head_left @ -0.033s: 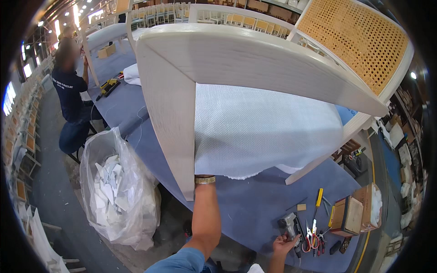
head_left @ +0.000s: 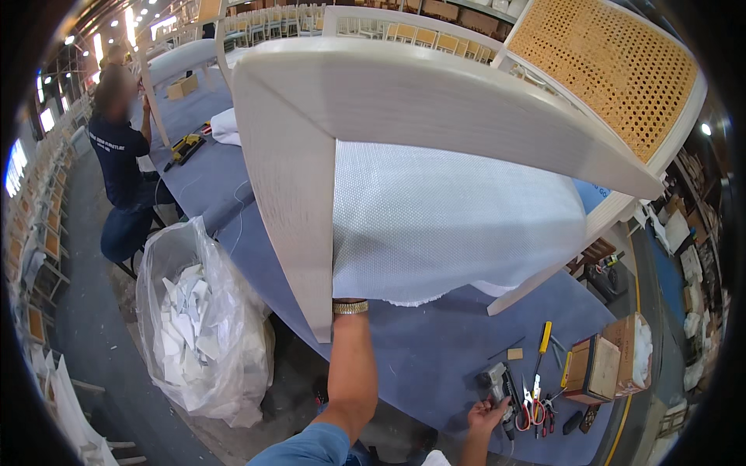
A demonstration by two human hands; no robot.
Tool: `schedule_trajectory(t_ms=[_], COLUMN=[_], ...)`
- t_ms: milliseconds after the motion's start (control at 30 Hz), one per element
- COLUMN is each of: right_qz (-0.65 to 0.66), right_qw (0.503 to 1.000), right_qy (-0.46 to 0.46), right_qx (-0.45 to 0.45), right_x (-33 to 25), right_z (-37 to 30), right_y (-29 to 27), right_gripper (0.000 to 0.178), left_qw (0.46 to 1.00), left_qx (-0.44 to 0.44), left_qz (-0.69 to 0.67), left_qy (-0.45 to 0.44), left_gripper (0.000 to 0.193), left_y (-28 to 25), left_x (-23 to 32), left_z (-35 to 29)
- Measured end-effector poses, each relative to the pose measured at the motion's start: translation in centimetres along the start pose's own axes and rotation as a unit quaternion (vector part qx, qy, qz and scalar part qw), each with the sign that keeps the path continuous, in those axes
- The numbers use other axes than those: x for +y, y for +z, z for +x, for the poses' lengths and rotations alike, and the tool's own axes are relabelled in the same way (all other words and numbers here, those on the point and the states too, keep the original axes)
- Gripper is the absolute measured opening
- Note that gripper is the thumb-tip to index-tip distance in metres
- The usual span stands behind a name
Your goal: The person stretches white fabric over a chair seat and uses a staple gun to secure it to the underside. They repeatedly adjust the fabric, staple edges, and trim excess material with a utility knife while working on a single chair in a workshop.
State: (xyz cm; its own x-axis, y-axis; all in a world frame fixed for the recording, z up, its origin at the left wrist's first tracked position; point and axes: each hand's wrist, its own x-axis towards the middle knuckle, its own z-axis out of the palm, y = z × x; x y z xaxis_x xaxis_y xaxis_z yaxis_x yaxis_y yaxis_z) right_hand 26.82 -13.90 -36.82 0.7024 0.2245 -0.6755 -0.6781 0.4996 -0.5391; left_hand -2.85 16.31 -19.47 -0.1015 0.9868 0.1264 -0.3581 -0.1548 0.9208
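A pale wooden chair (head_left: 284, 202) stands tilted on the table right in front of me, with white woven fabric (head_left: 458, 225) showing through its frame. My left forearm reaches up behind the fabric's frayed lower edge. A gold-coloured wristwatch (head_left: 350, 307) shows there, but the fingers of that hand are hidden. Lower right, my right hand (head_left: 486, 415) has its fingers curled against a grey and black staple gun (head_left: 494, 379) at the table's near edge. Red-handled scissors (head_left: 531, 410), pliers (head_left: 549, 413) and a yellow-handled screwdriver (head_left: 545, 338) lie beside it.
A clear plastic bag (head_left: 249, 342) of white scraps stands left of the blue-covered table (head_left: 420, 349). Cardboard boxes (head_left: 594, 366) sit at its right end. Another chair with a cane panel (head_left: 606, 74) rises behind. A person (head_left: 116, 147) sits working at far left, near a yellow-black tool (head_left: 185, 147).
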Motion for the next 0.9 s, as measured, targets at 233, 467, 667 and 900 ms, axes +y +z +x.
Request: schedule_trajectory(t_ms=[233,467,667,900], right_qz=[-0.390,-0.540,-0.573,-0.322], right_qw=[0.807,0.737,0.715,0.659], right_qy=[-0.441,-0.267,-0.176,-0.226], right_qx=[0.043,-0.306,-0.359,-0.641], right_x=[1.6,3.4,2.3,9.8], right_z=[-0.9,-5.5,-8.5,-21.9], right_y=[-2.5,5.9,6.7,18.9], right_gripper=[0.030,0.036,0.046,0.037], left_qw=[1.000,0.998,0.995,0.998], left_qx=[-0.003,0.002,-0.003,0.008], left_qz=[-0.027,-0.062,-0.096,-0.067], left_qy=[-0.002,0.030,0.016,0.022], left_gripper=[0.026,0.027,0.028,0.029], left_y=[0.7,1.3,2.1,1.1], left_x=[-0.4,-0.9,-2.3,-1.7], left_z=[2.8,7.3,8.8,7.4])
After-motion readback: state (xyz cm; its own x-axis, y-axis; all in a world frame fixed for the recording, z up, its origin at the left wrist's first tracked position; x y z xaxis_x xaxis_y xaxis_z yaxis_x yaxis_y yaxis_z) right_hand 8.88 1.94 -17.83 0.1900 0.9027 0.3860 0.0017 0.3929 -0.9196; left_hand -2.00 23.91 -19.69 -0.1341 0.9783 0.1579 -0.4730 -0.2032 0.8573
